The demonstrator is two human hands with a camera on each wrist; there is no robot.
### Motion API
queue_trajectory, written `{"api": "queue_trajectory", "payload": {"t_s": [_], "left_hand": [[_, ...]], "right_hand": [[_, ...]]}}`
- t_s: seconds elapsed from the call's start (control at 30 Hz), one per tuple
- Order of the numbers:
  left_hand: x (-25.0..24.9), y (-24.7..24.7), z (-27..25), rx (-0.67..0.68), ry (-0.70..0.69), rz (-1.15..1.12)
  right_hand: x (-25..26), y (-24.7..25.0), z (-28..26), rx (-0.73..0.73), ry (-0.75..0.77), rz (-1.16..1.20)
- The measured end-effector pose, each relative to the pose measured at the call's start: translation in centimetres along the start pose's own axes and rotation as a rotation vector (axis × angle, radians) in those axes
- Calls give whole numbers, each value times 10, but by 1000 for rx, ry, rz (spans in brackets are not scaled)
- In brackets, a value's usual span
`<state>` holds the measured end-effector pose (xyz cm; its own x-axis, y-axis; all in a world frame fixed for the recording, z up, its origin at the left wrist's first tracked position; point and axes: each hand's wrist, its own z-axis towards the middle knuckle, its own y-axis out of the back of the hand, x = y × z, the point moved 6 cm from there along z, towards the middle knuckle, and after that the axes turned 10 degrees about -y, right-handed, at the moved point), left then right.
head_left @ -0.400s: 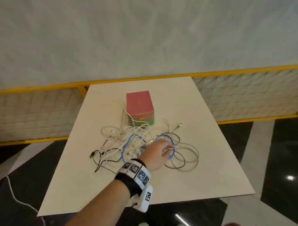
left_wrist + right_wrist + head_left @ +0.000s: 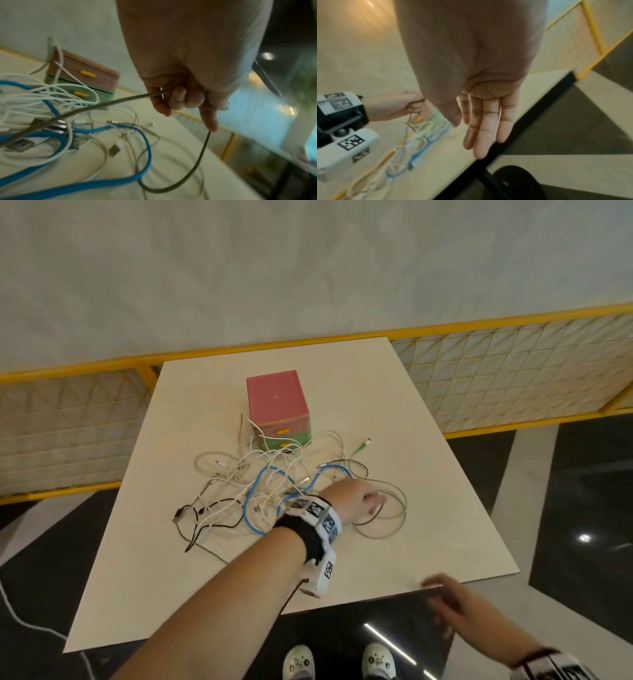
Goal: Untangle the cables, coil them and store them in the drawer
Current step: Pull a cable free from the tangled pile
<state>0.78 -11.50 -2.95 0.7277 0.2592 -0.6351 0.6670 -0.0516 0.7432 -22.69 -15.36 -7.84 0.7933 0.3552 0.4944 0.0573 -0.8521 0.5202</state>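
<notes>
The left hand point(image 2: 356, 501) pinches a thin grey-brown cable point(image 2: 106, 105) at the tangle's 3 o'clock edge on the cream desk point(image 2: 428, 474); its strand trails toward 9 o'clock. The right hand point(image 2: 445, 601), fingers straight and empty, hovers at 5 o'clock.

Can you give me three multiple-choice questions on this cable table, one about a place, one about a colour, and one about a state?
1. Where does the drawer box stand?
A. beyond the cable tangle
B. on the floor
C. under the table

2. What colour are the drawer handles?
A. black
B. yellow
C. blue

3. What is the left hand doing?
A. lying flat and empty
B. opening a drawer
C. gripping a grey cable

Answers:
1 A, the head view shows it on the table past the tangle.
2 B, both tabs show yellow.
3 C, the left wrist view shows its fingers curled round the cable.
</notes>
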Motion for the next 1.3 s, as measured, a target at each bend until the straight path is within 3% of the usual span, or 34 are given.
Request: {"api": "queue_trajectory", "payload": {"t_s": [0.1, 0.2, 0.37, 0.47, 0.67, 0.77, 0.83, 1.0, 1.13, 1.23, 1.3], "left_hand": [[-6, 49, -16, -270, -98, -315], [-16, 80, -35, -289, -206, -528], [-22, 109, -72, -339, -282, -464], [-8, 112, -94, -331, -236, -450], [34, 101, -119, -220, -79, -444], [39, 110, -106, -381, 20, -434], [36, 114, -88, -485, 60, -589], [19, 118, -55, -600, 95, -983], [23, 129, -51, -692, 124, -783], [18, 135, -60, -688, 130, -508], [14, 138, -67, -660, 113, -268]], "right_hand": [[68, 28, -3, -73, 194, 157], [139, 47, 10, -120, 372, 381], [211, 60, 35, 12, 475, 813], [226, 73, 46, 32, 468, 978], [241, 90, 49, -161, 536, 860], [258, 87, 39, -161, 618, 745], [269, 81, 34, -140, 663, 644], [266, 56, 29, -68, 706, 389], [251, 45, 26, -86, 737, 257], [245, 61, 36, -222, 628, 419], [246, 75, 44, -222, 528, 593]]}}
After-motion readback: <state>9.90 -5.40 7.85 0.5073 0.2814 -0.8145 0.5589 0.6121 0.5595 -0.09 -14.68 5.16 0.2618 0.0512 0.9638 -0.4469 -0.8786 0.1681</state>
